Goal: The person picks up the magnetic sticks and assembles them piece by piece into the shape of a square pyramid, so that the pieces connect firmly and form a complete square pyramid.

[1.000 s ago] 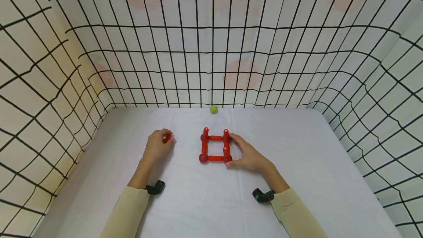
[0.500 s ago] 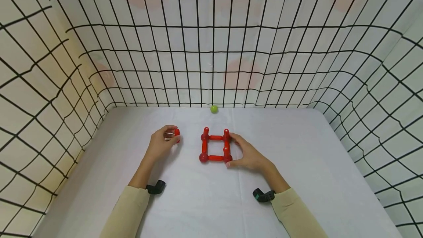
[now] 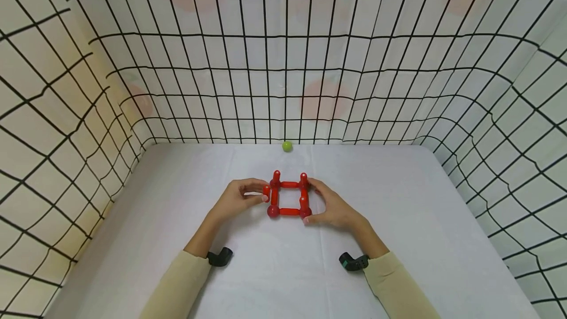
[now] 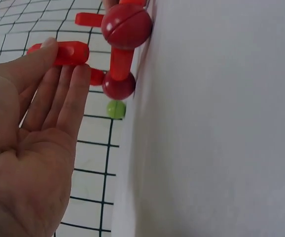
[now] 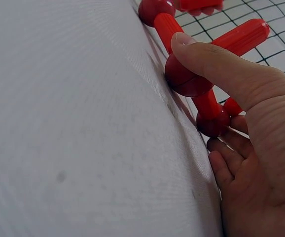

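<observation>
A square frame of red rods [image 3: 290, 211] and dark red balls lies flat on the white cloth. Single rods stand up from its two back corners and its front right corner; the front left ball [image 3: 272, 211] has none. Between thumb and fingers, my left hand [image 3: 239, 198] pinches a loose red rod [image 4: 73, 53], held upright just left of the frame's left side. My right hand [image 3: 334, 208] grips the frame's right side, its thumb [image 5: 194, 52] at the front right ball [image 5: 187, 79] and its fingers around the back right ball [image 5: 212, 122].
A small green ball [image 3: 287, 146] lies at the table's back edge, behind the frame. Black wire grid panels [image 3: 285, 53] rise along the back and both sides of the white-covered table [image 3: 283, 270]. Each wrist wears a black camera band [image 3: 353, 262].
My left hand has moved right, carrying the red rod up to the frame's left side, and the rod has turned upright. The frame and my right hand have stayed put.
</observation>
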Tool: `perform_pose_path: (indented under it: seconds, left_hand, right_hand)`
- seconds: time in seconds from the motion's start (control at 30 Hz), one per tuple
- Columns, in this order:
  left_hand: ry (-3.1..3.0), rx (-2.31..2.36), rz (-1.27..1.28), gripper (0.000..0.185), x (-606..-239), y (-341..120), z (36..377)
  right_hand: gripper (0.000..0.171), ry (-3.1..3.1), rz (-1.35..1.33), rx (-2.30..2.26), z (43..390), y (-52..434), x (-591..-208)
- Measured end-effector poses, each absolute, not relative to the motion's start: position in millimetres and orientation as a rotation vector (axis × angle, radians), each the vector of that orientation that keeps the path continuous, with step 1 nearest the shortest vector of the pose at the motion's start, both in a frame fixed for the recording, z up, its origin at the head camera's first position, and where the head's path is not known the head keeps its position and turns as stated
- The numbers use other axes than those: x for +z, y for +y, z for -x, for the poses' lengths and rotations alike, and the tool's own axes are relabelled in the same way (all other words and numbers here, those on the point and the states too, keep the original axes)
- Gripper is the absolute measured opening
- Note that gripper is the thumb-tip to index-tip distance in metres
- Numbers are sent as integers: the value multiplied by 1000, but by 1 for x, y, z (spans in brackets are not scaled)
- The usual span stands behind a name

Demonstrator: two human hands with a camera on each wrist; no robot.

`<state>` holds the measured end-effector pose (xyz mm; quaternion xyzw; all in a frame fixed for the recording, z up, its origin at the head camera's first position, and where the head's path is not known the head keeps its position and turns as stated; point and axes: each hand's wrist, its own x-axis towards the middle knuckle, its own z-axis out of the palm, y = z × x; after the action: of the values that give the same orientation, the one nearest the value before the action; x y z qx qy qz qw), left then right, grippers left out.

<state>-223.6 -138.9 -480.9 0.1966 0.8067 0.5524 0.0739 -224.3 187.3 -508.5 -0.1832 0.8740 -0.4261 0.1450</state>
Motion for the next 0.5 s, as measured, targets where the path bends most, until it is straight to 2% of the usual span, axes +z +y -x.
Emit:
perform_pose_path:
  seconds: [0.17,0.5]
  left_hand:
    - [2361,1652,-690,35,-485,-131,221]
    - [2316,1608,-682,36,-488,-124,219]
  right_hand:
    - [115,2519,534,-1229,225,187,-509]
    - [115,2527,548,-1239,226,187,-511]
